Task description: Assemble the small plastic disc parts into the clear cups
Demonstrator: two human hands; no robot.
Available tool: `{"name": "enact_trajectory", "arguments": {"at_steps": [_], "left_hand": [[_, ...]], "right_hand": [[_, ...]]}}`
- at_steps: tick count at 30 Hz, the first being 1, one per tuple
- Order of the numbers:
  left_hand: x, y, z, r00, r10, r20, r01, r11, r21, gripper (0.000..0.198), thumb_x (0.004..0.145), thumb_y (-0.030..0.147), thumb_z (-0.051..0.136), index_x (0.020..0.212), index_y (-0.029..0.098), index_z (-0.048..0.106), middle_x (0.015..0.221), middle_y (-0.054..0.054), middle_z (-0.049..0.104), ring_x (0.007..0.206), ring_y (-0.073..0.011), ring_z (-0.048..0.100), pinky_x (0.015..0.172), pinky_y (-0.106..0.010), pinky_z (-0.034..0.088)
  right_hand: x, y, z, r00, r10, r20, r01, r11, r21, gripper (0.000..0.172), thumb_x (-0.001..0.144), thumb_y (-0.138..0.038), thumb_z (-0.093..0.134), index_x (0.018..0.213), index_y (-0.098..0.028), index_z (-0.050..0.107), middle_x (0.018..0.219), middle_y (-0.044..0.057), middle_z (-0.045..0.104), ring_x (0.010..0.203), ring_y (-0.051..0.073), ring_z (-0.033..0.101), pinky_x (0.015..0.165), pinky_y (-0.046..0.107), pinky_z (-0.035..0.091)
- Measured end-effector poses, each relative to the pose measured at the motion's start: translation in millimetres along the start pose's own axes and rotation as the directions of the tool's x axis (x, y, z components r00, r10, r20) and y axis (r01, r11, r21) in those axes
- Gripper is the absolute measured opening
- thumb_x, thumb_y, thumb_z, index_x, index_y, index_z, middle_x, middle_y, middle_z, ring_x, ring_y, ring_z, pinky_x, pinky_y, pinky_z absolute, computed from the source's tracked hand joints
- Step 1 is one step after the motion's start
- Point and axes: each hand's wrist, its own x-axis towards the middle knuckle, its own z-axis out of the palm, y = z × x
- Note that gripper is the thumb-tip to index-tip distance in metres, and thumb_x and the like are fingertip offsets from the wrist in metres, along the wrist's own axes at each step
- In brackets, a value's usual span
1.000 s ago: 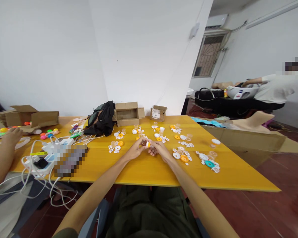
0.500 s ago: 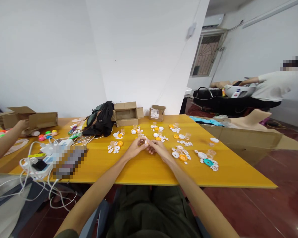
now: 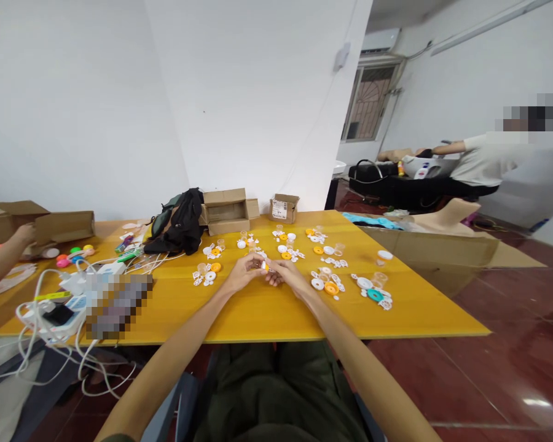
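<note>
My left hand (image 3: 245, 272) and my right hand (image 3: 286, 274) meet above the middle of the table. Between their fingertips is a small white and orange plastic part (image 3: 265, 266), mostly covered by the fingers; its exact kind I cannot make out. Both hands are closed on it. Around them lie small groups of plastic pieces: an orange disc (image 3: 331, 288) and a white disc (image 3: 317, 284) by my right hand, a white ring (image 3: 209, 277) and a clear cup (image 3: 203, 269) left of my left hand. A teal disc (image 3: 375, 295) lies further right.
A white-lidded clear jar (image 3: 384, 258) stands at right. Behind are cardboard boxes (image 3: 283, 210) and a black bag (image 3: 182, 224). Left are a power strip (image 3: 76, 304) with tangled cables and a co-worker's arm (image 3: 4, 258) at another box. Another person sits at far right.
My view has turned slightly right, so the scene shifts left. My hands stay together at the same spot, and more of the white and orange part shows between my fingers.
</note>
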Motion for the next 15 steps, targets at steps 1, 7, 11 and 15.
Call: {"name": "enact_trajectory", "arguments": {"at_steps": [1, 7, 11, 15], "left_hand": [[0, 0, -0.2, 1.000, -0.004, -0.006, 0.004, 1.000, -0.008, 0.045, 0.061, 0.047, 0.090, 0.090, 0.018, 0.071, 0.093, -0.005, 0.069, 0.088, -0.0194, 0.062, 0.091, -0.036, 0.048], [0, -1, -1.9, 0.999, -0.033, -0.035, 0.031, 0.999, -0.037, 0.051, 0.059, 0.042, 0.092, 0.100, 0.019, 0.071, 0.108, -0.009, 0.071, 0.104, -0.0245, 0.063, 0.098, -0.040, 0.047], [2, -4, -3.6, 0.997, -0.016, -0.074, 0.014, 0.999, -0.037, 0.057, 0.058, 0.036, 0.093, 0.108, 0.022, 0.068, 0.114, -0.008, 0.070, 0.109, -0.0244, 0.063, 0.102, -0.040, 0.046], [3, -8, -5.1, 0.998, -0.012, -0.067, 0.011, 1.000, -0.012, 0.054, 0.061, 0.032, 0.092, 0.108, 0.021, 0.069, 0.111, -0.009, 0.071, 0.108, -0.0242, 0.064, 0.102, -0.040, 0.046]], "right_hand": [[0, 0, -1, 1.000, -0.030, 0.007, 0.030, 0.999, -0.027, 0.053, 0.071, -0.071, 0.070, 0.067, -0.018, 0.067, 0.061, 0.003, 0.068, 0.052, 0.012, 0.059, 0.050, 0.022, 0.045], [5, 4, -8, 0.976, -0.213, 0.039, 0.217, 0.967, -0.132, 0.045, 0.070, -0.063, 0.076, 0.085, -0.020, 0.073, 0.080, 0.003, 0.073, 0.069, 0.017, 0.064, 0.063, 0.028, 0.052], [4, 0, -13, 0.959, -0.283, -0.003, 0.278, 0.945, -0.174, 0.042, 0.074, -0.058, 0.074, 0.100, -0.024, 0.073, 0.091, 0.004, 0.075, 0.078, 0.020, 0.067, 0.074, 0.034, 0.055], [-8, -20, -38, 0.900, -0.390, -0.195, 0.346, 0.911, -0.226, 0.044, 0.076, -0.060, 0.072, 0.101, -0.025, 0.068, 0.085, 0.002, 0.072, 0.079, 0.021, 0.067, 0.077, 0.036, 0.055]]}}
